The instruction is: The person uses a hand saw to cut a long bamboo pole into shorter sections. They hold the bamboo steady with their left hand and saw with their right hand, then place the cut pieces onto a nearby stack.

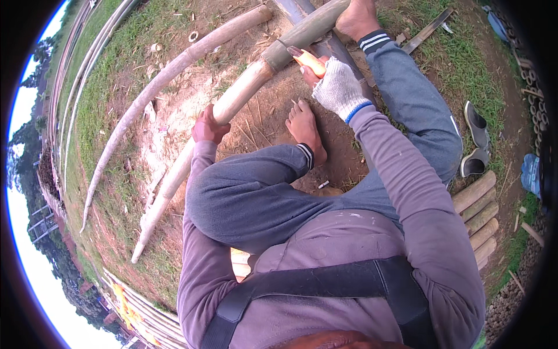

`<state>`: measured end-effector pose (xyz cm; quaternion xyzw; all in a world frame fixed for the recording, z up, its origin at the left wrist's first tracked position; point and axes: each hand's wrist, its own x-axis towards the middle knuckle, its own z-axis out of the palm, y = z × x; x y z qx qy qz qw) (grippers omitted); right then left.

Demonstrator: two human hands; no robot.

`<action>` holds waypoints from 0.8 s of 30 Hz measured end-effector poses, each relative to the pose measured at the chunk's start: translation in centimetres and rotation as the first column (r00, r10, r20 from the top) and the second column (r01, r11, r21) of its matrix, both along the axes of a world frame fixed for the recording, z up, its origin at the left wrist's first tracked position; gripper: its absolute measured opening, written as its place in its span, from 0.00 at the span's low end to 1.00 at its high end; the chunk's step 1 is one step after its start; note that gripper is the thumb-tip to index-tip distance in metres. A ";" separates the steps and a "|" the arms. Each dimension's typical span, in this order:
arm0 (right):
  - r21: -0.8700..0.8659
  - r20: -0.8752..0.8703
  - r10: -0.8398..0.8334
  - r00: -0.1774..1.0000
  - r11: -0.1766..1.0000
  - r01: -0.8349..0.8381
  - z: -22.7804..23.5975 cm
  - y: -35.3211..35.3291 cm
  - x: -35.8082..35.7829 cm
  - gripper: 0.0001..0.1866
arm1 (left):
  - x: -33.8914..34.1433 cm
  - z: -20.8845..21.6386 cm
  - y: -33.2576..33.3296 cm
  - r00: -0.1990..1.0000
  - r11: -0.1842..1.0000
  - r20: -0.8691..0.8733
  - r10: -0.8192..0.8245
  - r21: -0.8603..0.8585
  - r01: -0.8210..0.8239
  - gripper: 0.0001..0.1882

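A long bamboo pole [244, 90] slants from the lower left up to the top right. Its near stretch is pale and stripped, while beyond a joint the skin is greenish. My bare left hand [210, 126] is closed round the pale stretch, left of my bent knee. In a white knitted glove with a blue cuff, my right hand [340, 90] grips an orange tool with a dark tip [308, 60]. That tip lies close beside the pole just past the joint; whether it touches cannot be made out. My bare right foot [356, 22] is against the pole's far end.
Another curved bamboo pole [168, 78] lies to the left. A dark beam [343, 49] runs beneath the held pole. At the upper right a long flat blade [427, 32] rests on grass. Dark shoes [476, 125] and a log seat [476, 200] are at the right.
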<state>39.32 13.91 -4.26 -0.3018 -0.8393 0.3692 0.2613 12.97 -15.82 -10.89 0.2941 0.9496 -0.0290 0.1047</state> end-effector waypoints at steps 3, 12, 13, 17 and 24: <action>-0.020 0.035 0.051 0.998 0.999 -0.050 1.6 -1.3 6.5 0.20 | -0.2 0.3 -0.8 0.999 0.999 0.002 0.040 -0.019 -0.040 0.46; -0.009 -0.020 0.064 0.998 0.998 -0.064 0.5 -1.1 8.4 0.17 | 0.1 -0.1 -0.9 1.000 0.998 -0.003 -0.006 0.060 0.007 0.49; 0.013 0.054 0.027 0.998 1.000 -0.028 -0.8 0.0 5.1 0.20 | 0.0 0.0 -0.3 1.000 0.997 -0.015 -0.016 0.070 0.017 0.47; 0.016 -0.014 0.006 1.000 1.000 -0.005 -0.3 0.0 0.7 0.17 | 0.6 1.5 -0.4 0.999 0.996 -0.054 -0.005 0.086 0.010 0.42; -0.065 -0.223 0.096 0.970 0.991 -0.114 3.4 -1.6 12.3 0.11 | 0.6 2.2 -1.0 0.997 0.997 -0.069 0.027 0.073 -0.021 0.42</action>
